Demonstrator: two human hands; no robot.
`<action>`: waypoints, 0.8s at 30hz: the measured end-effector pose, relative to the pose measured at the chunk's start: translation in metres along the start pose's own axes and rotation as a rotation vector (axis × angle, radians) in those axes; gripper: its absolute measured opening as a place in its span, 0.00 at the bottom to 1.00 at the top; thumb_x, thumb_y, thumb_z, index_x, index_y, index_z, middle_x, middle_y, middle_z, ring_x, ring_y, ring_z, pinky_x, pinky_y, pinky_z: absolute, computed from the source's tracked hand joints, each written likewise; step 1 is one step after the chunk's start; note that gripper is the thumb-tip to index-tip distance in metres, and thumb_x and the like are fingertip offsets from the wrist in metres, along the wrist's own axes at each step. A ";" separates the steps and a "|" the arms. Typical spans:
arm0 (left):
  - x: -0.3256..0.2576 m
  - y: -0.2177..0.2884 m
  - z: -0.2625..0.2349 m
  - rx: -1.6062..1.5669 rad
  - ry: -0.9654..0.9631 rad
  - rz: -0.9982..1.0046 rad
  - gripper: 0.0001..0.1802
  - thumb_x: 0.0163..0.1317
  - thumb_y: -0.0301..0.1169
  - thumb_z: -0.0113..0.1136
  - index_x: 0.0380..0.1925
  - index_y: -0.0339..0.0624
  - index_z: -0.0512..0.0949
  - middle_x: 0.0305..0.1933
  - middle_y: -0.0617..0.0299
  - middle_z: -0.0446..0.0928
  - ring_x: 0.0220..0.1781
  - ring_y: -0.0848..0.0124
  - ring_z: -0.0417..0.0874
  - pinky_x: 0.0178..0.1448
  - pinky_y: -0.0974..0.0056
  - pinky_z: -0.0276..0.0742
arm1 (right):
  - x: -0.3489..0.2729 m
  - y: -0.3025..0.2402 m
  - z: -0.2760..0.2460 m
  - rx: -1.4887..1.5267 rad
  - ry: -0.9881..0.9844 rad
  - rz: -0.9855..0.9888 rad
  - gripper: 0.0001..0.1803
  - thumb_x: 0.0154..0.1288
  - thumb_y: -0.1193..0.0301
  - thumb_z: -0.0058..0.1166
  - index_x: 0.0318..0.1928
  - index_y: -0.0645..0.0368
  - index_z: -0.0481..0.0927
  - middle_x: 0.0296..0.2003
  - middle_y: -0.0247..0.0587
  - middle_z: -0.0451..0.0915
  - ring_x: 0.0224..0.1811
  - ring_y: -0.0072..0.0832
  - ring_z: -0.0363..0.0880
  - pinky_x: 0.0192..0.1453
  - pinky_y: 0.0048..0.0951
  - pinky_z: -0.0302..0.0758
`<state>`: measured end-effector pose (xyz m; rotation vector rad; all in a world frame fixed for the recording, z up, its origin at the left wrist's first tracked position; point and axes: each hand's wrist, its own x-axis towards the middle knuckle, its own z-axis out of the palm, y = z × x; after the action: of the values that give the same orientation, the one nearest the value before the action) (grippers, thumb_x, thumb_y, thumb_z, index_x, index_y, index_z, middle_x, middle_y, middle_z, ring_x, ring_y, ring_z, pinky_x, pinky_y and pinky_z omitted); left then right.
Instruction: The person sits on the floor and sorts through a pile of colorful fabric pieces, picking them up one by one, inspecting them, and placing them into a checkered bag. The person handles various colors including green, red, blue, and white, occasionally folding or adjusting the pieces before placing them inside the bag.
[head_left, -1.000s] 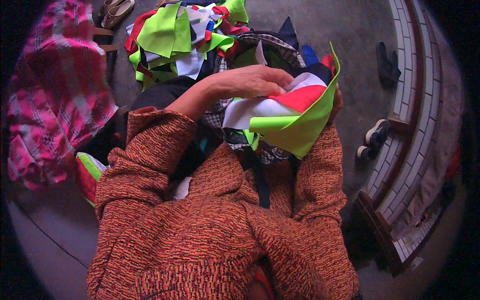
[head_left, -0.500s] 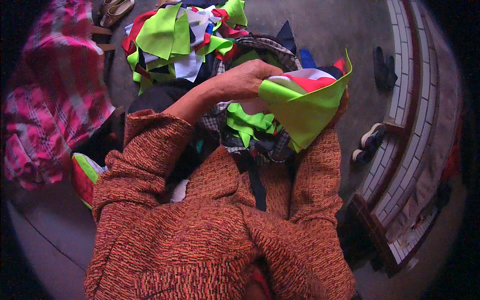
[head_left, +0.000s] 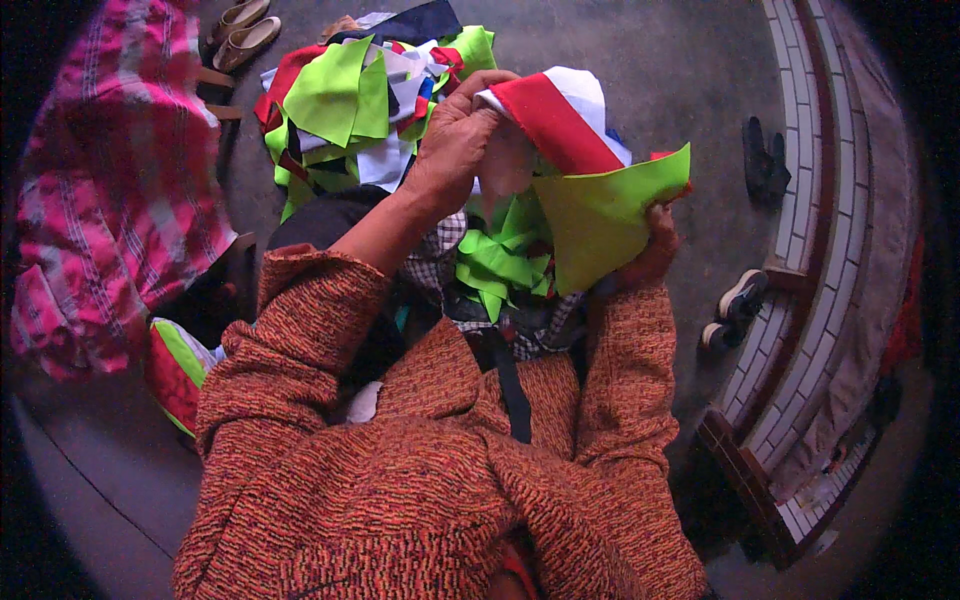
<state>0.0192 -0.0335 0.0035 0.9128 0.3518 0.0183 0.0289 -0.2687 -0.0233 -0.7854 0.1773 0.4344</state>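
My left hand (head_left: 455, 145) is closed on the corner of a red and white fabric piece (head_left: 560, 120), raised above my lap. A lime-green fabric piece (head_left: 605, 215) spreads below and right of it, its right side held by my right hand (head_left: 655, 245), whose fingers are partly hidden behind the cloth. Whether the green and the red and white pieces are joined I cannot tell. Crumpled green scraps (head_left: 500, 260) lie under my hands, on a dark checked cloth (head_left: 440, 240).
A heap of green, white, red and dark fabric scraps (head_left: 335, 95) lies ahead on the left. Pink checked cloth (head_left: 120, 190) hangs at far left, with beige shoes (head_left: 247, 42) behind it. Dark shoes (head_left: 740, 295) stand by the tiled step (head_left: 800, 200) on the right.
My left hand has moved up and left, now holding the red and white cloth's corner instead of the green edge. More red and white shows, and the green piece has swung lower.
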 end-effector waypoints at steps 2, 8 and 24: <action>0.002 0.000 0.000 -0.083 0.013 0.003 0.13 0.62 0.24 0.43 0.46 0.43 0.71 0.42 0.63 0.75 0.41 0.76 0.76 0.45 0.72 0.72 | 0.002 -0.001 0.003 -0.093 0.050 0.019 0.27 0.49 0.72 0.54 0.53 0.62 0.68 0.45 0.41 0.75 0.46 0.35 0.75 0.53 0.37 0.72; 0.004 0.005 -0.003 -0.211 0.016 0.067 0.14 0.64 0.27 0.42 0.50 0.43 0.69 0.48 0.59 0.73 0.49 0.72 0.75 0.53 0.67 0.71 | 0.005 0.002 0.001 -0.105 -0.076 0.050 0.25 0.52 0.75 0.51 0.53 0.58 0.68 0.48 0.41 0.73 0.51 0.35 0.73 0.57 0.39 0.69; 0.016 0.023 -0.016 -0.280 0.134 0.329 0.15 0.67 0.29 0.38 0.51 0.43 0.67 0.51 0.58 0.71 0.53 0.67 0.72 0.59 0.64 0.67 | 0.003 -0.007 0.007 -0.057 0.007 -0.011 0.25 0.51 0.73 0.50 0.53 0.60 0.67 0.47 0.43 0.73 0.50 0.37 0.72 0.56 0.41 0.69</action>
<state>0.0329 -0.0041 0.0079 0.6846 0.3110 0.4232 0.0347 -0.2669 -0.0150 -0.8437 0.1672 0.4277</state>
